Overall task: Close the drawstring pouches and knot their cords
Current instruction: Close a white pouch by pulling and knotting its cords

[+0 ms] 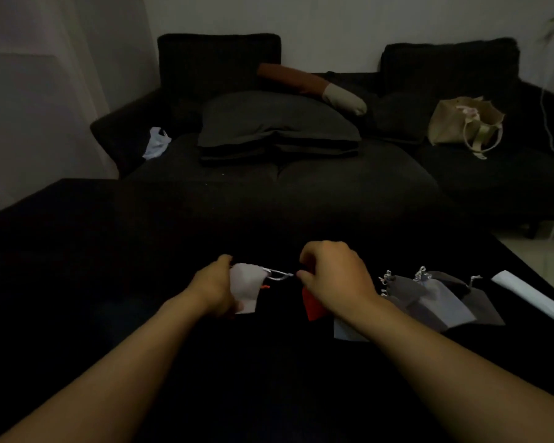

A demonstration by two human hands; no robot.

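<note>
Head view: left hand [213, 284] grips the white pouch [246, 287] — its cord [280, 274] runs sideways, pinched by right hand [336, 276].

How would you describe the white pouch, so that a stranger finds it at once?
Start at the black table in front of the dark sofa. The left hand holds the white pouch near the table's middle, its white cord stretched toward the right hand. Unlike the grey pouches lying farther right, it is pale and held.

Left hand [212, 284] gripping; right hand [335, 276] pinching.
</note>
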